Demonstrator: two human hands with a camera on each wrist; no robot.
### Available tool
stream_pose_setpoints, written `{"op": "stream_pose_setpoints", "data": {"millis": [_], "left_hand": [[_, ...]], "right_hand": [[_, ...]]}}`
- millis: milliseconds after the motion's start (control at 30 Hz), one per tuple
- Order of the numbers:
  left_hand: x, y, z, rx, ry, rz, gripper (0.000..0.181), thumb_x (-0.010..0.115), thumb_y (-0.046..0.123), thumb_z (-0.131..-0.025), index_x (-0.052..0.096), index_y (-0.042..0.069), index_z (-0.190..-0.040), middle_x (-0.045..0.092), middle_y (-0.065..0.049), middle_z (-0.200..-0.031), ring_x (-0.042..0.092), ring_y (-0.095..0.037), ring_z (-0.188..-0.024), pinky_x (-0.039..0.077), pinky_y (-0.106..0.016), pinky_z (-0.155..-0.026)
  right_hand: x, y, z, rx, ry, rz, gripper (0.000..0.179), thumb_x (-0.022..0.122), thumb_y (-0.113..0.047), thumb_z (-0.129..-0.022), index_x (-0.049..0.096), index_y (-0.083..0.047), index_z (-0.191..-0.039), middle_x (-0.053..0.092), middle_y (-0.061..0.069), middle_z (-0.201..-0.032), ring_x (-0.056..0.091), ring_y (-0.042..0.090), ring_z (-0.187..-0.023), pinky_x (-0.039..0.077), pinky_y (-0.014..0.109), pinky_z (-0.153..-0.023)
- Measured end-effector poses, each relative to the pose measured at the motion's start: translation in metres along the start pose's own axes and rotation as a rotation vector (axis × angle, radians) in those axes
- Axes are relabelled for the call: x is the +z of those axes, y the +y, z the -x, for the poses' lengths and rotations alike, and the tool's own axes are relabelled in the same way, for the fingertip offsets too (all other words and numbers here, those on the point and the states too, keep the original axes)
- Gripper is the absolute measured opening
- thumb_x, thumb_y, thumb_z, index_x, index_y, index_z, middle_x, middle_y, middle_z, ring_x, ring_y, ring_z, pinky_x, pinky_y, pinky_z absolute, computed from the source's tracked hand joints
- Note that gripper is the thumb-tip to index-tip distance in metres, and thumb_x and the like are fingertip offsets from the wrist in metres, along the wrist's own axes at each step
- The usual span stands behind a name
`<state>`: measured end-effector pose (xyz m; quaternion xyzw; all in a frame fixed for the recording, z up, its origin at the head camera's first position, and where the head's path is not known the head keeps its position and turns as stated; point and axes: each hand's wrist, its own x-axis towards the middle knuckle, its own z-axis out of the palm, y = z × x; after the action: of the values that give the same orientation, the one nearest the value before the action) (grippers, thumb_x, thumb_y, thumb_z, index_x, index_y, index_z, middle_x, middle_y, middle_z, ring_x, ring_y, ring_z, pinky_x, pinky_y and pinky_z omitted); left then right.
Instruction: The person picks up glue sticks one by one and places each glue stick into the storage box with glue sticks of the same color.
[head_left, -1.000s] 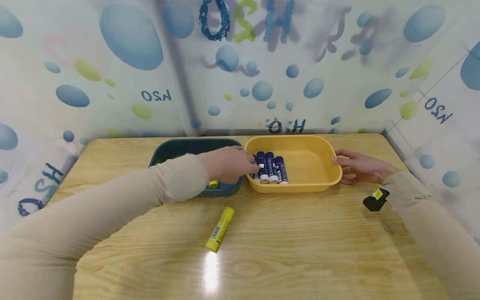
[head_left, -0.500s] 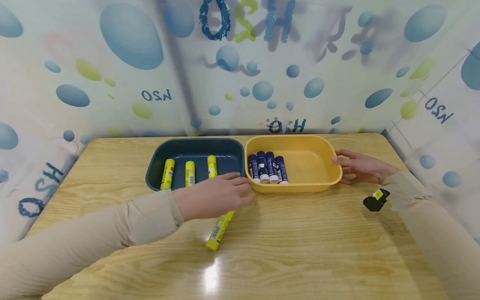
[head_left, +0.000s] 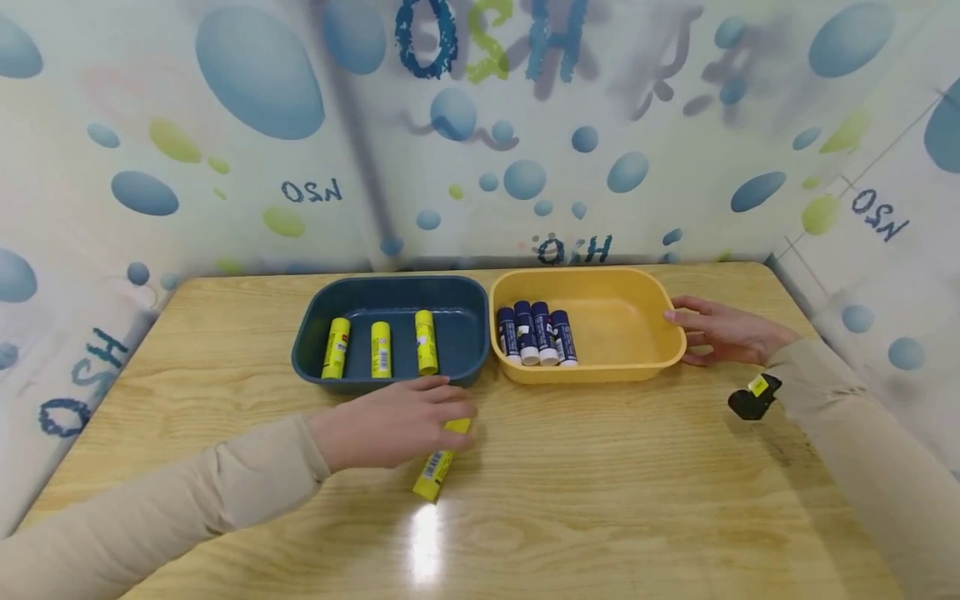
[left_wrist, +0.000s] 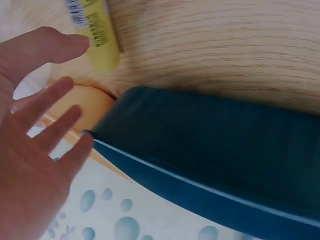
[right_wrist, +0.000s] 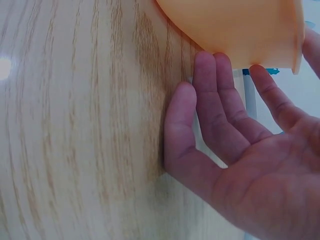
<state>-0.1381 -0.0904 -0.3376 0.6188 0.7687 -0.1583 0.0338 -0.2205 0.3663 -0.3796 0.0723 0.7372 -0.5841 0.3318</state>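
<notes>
In the head view my left hand [head_left: 397, 421] hovers over a yellow glue stick [head_left: 433, 477] lying on the table, hiding part of it. The left wrist view has that hand's fingers spread, the thumb in front of the glue stick [left_wrist: 102, 45] and nothing held. Behind it stands a dark blue bin [head_left: 315, 312] with 3 yellow glue sticks [head_left: 381, 350] inside. My right hand [head_left: 727, 333] holds the right end of the yellow-orange bin [head_left: 622, 375], thumb over the rim and fingertips against the outer wall [right_wrist: 240, 35]. Several navy glue sticks [head_left: 542, 333] lie at that bin's left end.
Both bins stand side by side at the back of the wooden table [head_left: 570, 500], close to a wall [head_left: 637, 100] printed with blue and green drops. A black device with a yellow tag [head_left: 753, 396] sits at the right wrist.
My left hand has moved from the left edge of the yellow-orange bin, down and to the left, to over the loose yellow glue stick. My right hand has stayed on the bin.
</notes>
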Motion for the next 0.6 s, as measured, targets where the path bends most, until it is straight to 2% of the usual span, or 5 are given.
{"op": "stream_pose_setpoints", "data": {"millis": [200,367,467,600], "left_hand": [[0.004,0.000,0.002,0.023,0.001,-0.001,0.045,0.078,0.012,-0.082,0.066,0.030,-0.122,0.052,0.000,-0.138,0.036,-0.025,-0.136,0.021,-0.044,-0.113],[0.008,0.008,-0.001,0.090,0.047,-0.040,0.045,0.080,0.011,-0.077,0.067,0.027,-0.117,0.055,-0.001,-0.132,0.044,-0.025,-0.130,0.026,-0.042,-0.112],[0.011,0.011,-0.003,0.113,0.030,-0.032,0.047,0.084,0.017,-0.073,0.066,0.027,-0.115,0.057,-0.001,-0.129,0.047,-0.022,-0.126,0.030,-0.040,-0.110],[0.016,0.013,-0.005,0.116,0.022,-0.024,0.039,0.084,0.020,-0.074,0.068,0.027,-0.109,0.059,0.000,-0.124,0.050,-0.019,-0.121,0.034,-0.039,-0.108]], "right_hand": [[0.000,0.000,-0.001,-0.004,-0.007,-0.002,0.052,0.053,-0.037,-0.100,0.029,-0.013,-0.139,0.056,0.006,-0.109,0.058,0.021,-0.097,0.051,0.037,-0.084],[0.000,0.000,0.000,-0.001,-0.001,0.003,0.055,0.053,-0.037,-0.100,0.027,-0.012,-0.141,0.056,0.006,-0.109,0.057,0.022,-0.097,0.051,0.038,-0.083],[0.000,0.000,0.000,-0.001,0.004,0.002,0.057,0.053,-0.038,-0.100,0.025,-0.011,-0.142,0.056,0.006,-0.109,0.057,0.022,-0.098,0.051,0.038,-0.083],[0.000,0.000,-0.001,0.003,0.004,-0.004,0.057,0.052,-0.037,-0.100,0.024,-0.012,-0.143,0.055,0.006,-0.110,0.056,0.022,-0.099,0.051,0.038,-0.084]]}}
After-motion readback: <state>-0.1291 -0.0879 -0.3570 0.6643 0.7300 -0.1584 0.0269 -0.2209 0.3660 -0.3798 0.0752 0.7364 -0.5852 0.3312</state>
